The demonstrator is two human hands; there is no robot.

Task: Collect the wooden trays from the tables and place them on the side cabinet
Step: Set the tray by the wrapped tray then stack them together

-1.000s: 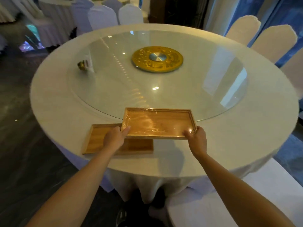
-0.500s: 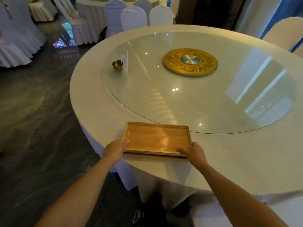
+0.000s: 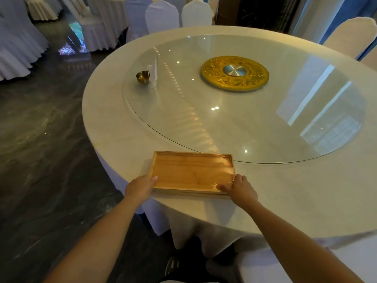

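Observation:
A rectangular wooden tray [image 3: 191,172] lies near the front edge of a round table [image 3: 114,123] with a cream cloth. A second tray's edge shows just beneath its near side, so the two are stacked. My left hand [image 3: 140,185] grips the stack's near left corner, thumb on the rim. My right hand [image 3: 238,187] holds the near right corner, fingers over the rim. The side cabinet is out of view.
A glass turntable [image 3: 255,111] covers the table's middle, with a gold disc [image 3: 234,73] at its centre and a small brass bowl [image 3: 142,76] beside a clear stand at its left. Covered chairs and other tables stand behind and left. Dark floor [image 3: 44,160] lies left.
The upper tray has been moved left and set squarely on the lower tray, hiding it. Both hands stayed on its near corners. My view has shifted left.

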